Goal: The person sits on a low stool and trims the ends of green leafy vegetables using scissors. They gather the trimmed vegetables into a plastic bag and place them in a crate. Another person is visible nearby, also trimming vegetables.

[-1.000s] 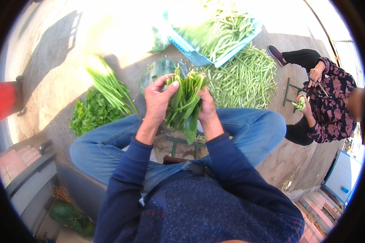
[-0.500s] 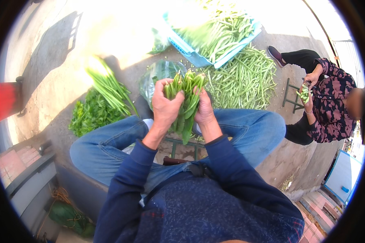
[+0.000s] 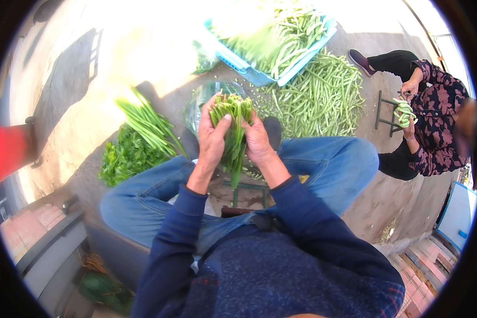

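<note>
Greens hang between the left hand and the right hand, stem ends up, with a bean pile beyond to the right. The 2 hands grasp them; they hang narrower than 1 second ago, so they seem more tightly gathered.

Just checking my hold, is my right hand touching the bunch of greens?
Touching. The head view shows the right hand closed against the right side of the bunch of greens, with no gap between them.
</note>
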`<state>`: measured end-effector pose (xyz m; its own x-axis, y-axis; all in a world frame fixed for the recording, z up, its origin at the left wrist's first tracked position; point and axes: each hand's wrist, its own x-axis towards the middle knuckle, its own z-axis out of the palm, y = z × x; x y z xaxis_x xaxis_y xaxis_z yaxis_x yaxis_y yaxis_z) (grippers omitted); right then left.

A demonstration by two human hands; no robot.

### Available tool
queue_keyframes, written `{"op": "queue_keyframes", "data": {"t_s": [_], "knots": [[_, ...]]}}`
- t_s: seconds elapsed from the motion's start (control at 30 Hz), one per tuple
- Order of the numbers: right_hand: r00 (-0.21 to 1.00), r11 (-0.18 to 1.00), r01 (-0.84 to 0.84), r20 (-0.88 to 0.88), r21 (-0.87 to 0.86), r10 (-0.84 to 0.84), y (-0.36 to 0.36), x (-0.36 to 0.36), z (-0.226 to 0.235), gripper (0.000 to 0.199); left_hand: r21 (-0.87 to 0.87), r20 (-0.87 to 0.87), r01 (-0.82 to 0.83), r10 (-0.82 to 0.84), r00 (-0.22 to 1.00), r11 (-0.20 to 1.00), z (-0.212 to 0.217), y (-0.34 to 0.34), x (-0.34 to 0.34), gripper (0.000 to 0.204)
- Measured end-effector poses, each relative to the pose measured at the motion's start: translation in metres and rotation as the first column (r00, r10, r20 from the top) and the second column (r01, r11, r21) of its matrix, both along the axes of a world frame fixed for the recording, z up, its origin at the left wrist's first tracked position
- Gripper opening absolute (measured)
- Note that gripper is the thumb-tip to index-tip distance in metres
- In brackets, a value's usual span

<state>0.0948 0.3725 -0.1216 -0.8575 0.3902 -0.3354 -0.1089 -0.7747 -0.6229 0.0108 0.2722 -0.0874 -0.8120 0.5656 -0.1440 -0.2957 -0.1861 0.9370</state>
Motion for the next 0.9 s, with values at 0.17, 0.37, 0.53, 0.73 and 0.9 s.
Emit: {"op": "queue_keyframes", "data": {"t_s": [0.17, 0.37, 0.53, 0.73, 0.9], "knots": [[0.989, 0.994, -0.109, -0.093, 0.026, 0.111, -0.006, 0.000, 0.016, 0.074, -0.047, -0.135, 0.021, -0.027, 0.990, 0.999, -0.006, -0.005, -0.001, 0.081], [0.998, 0.985, -0.061, -0.006, 0.164, 0.062, -0.008, -0.007, 0.022, 0.074, 0.019, -0.167, 0.078, -0.074, 0.983, 0.997, -0.009, -0.006, 0.006, 0.128], [0.999, 0.987, 0.036, 0.018, 0.160, -0.039, -0.008, -0.007, 0.035, 0.054, -0.321, -0.264, 0.136, -0.227, 0.938, 0.937, 0.012, -0.010, 0.006, 0.152], [0.999, 0.998, 0.036, -0.040, 0.054, -0.034, -0.012, -0.009, 0.022, 0.061, -0.429, -0.193, 0.325, -0.437, 0.878, 0.842, 0.004, -0.024, 0.000, 0.118], [0.990, 0.989, -0.139, -0.017, 0.045, 0.140, -0.010, -0.002, 0.038, 0.090, -0.412, -0.006, 0.359, -0.396, 0.918, 0.837, -0.016, -0.036, -0.003, 0.079]]}}
